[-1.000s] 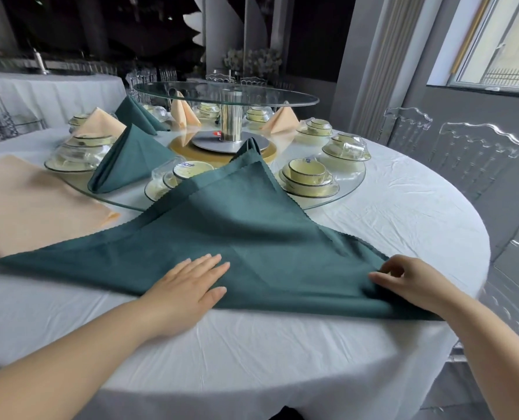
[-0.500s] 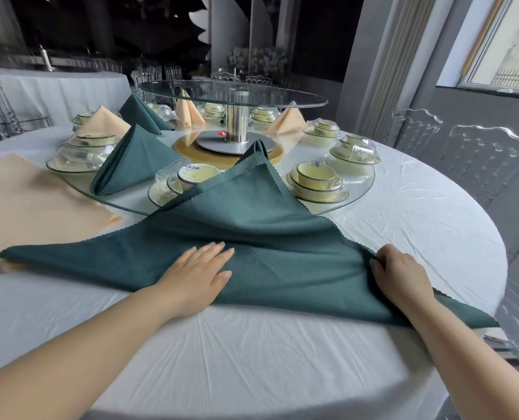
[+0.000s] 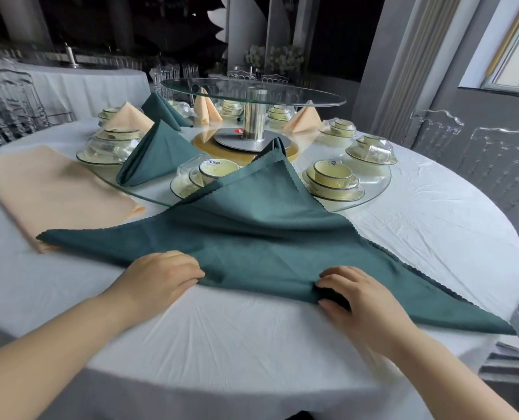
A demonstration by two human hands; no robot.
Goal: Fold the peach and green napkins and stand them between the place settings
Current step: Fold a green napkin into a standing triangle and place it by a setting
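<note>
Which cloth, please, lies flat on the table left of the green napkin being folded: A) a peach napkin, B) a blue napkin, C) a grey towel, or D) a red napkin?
A: the peach napkin lies spread flat there, with the left tip of the green napkin overlapping it.

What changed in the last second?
The right hand slid left along the near edge of the green napkin, off its right corner, and pinches it nearer the middle. The left hand, flat before, now grips that edge. The peach napkin stayed flat.
</note>
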